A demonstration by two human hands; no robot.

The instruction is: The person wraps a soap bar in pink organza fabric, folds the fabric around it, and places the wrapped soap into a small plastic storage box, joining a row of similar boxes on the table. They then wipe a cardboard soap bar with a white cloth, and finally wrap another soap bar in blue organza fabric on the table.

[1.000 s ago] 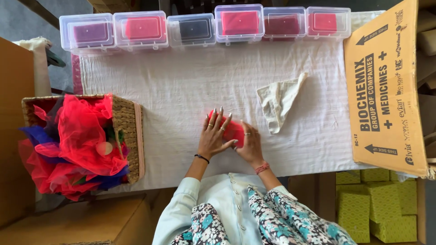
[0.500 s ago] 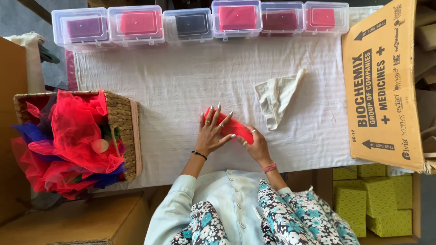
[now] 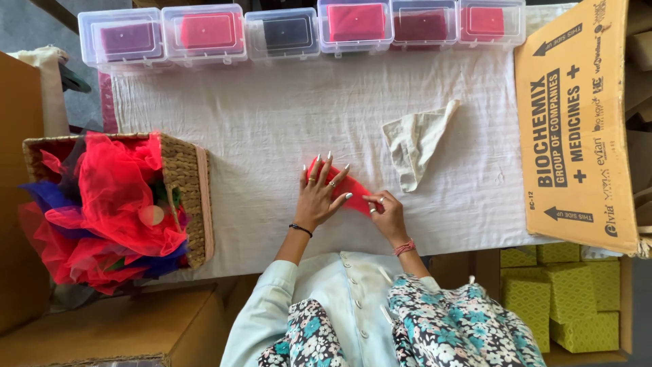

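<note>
A small red piece of cloth [image 3: 354, 190] lies on the white tablecloth [image 3: 272, 122] near the table's front edge. My left hand [image 3: 319, 194] presses flat on its left part, fingers spread. My right hand [image 3: 386, 214] pinches the cloth's right edge between thumb and fingers. A crumpled cream cloth [image 3: 418, 139] lies just beyond my right hand, untouched.
Six clear plastic boxes [image 3: 302, 27] holding folded coloured cloths line the far edge. A wicker basket [image 3: 183, 197] full of red and blue netting stands at the left. A flattened cardboard box [image 3: 577, 122] lies at the right, green boxes [image 3: 564, 299] below it.
My hands and the red cloth have stayed in place; the right hand has drawn the cloth's right edge slightly outward. The view has shifted a little.
</note>
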